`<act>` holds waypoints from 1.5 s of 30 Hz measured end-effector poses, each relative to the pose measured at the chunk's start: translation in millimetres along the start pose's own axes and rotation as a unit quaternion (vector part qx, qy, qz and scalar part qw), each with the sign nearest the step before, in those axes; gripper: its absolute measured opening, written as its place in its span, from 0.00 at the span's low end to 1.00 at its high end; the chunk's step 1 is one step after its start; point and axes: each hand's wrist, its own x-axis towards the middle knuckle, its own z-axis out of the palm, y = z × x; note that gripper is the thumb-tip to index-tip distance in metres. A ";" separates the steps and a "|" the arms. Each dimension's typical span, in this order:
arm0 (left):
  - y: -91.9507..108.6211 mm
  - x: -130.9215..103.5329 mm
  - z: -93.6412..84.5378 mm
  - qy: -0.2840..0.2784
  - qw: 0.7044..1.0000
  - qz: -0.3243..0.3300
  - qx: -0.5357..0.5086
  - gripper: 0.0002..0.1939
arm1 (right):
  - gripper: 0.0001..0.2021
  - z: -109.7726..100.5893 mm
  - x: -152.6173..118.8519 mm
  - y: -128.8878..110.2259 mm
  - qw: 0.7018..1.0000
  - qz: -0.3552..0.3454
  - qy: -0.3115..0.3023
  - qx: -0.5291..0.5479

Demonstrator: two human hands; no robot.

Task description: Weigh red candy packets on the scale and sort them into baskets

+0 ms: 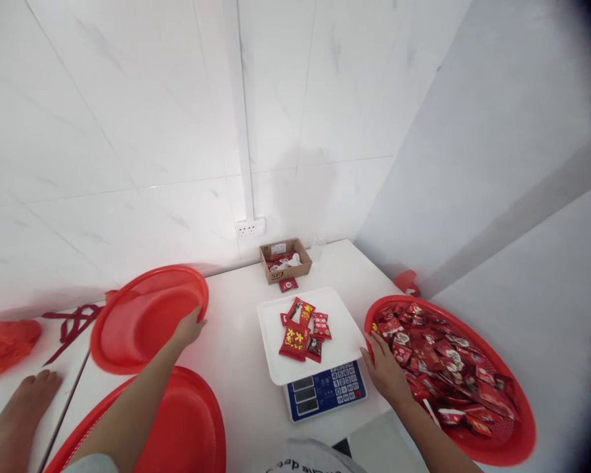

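My left hand [190, 327] grips the right rim of a red plastic basin [113, 335], fingers closed over the edge. On the right, my right hand [385, 369] has its fingers at the near-left rim of a red basket [525, 410] heaped with snack packets [438, 355], seemingly holding that rim. Its fingertips are close to the corner of a white scale tray [276, 368]. Several red snack packets [295, 339] lie in a loose group on this tray. Below it shows the blue scale's keypad [345, 383].
Under my left forearm sits another red basket [192, 420]. Behind the scale stands a cardboard box [303, 269] with packets, a single packet [288, 284] before it. Another person's hand [32, 401] rests at far left, near red ribbon [73, 328] and a red plastic bag [7, 345].
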 end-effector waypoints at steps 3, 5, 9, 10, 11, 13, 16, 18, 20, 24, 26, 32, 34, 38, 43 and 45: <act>29.3 -11.0 15.7 -0.055 0.997 0.055 -0.022 0.23 | 0.24 0.5 0.3 1.2 1.000 0.001 -0.006 0.007; 42.6 -20.8 24.0 -0.074 0.994 0.076 -0.033 0.24 | 0.24 0.2 0.4 1.7 1.000 0.003 -0.011 0.012; 51.8 -52.2 43.9 -0.028 0.996 0.080 0.026 0.26 | 0.26 0.1 0.6 3.2 1.000 0.006 -0.020 0.020; 50.7 -63.7 51.2 0.006 0.996 0.076 0.052 0.27 | 0.26 0.6 0.8 3.9 1.000 0.004 -0.018 0.024; 48.3 -76.7 59.6 0.042 0.994 0.079 0.069 0.28 | 0.26 1.3 1.0 4.6 0.999 0.002 -0.014 0.028; 40.0 -105.3 78.6 0.081 0.990 0.082 0.076 0.30 | 0.25 3.0 1.3 6.1 0.999 0.001 -0.009 0.034; 20.8 -145.6 106.0 0.102 0.993 -0.003 0.053 0.36 | 0.25 5.0 1.7 7.1 0.999 0.007 -0.007 0.037; 6.7 -163.7 118.1 0.106 0.991 -0.085 0.000 0.40 | 0.25 5.5 1.9 6.9 0.999 0.009 -0.004 0.038; -5.3 -172.3 122.8 0.093 0.986 -0.126 -0.058 0.41 | 0.27 5.5 2.2 6.7 0.999 0.009 -0.003 0.041; -18.7 -166.4 110.5 0.065 0.990 -0.094 -0.078 0.42 | 0.29 6.5 2.9 8.2 0.999 0.023 -0.011 0.040; -21.9 -157.4 97.7 0.061 0.995 -0.066 -0.041 0.43 | 0.29 7.5 3.0 9.6 0.999 0.026 -0.010 0.040; -37.1 -131.6 61.1 0.067 0.989 -0.067 0.114 0.42 | 0.27 7.6 2.5 9.3 0.999 0.026 0.004 0.045; -42.7 -124.6 51.0 0.081 0.979 -0.080 0.167 0.40 | 0.27 6.7 2.7 7.7 0.998 0.031 0.004 0.047; -42.8 -109.0 37.8 0.141 0.957 -0.075 0.241 0.33 | 0.27 5.7 3.5 5.2 0.998 0.046 0.004 0.051; -21.6 -88.7 40.6 0.126 0.966 0.045 0.223 0.23 | 0.28 4.8 3.7 3.9 0.997 0.049 -0.004 0.053; -8.9 -86.0 42.3 0.092 0.971 0.073 0.206 0.22 | 0.28 4.6 3.5 3.9 0.997 0.049 -0.007 0.053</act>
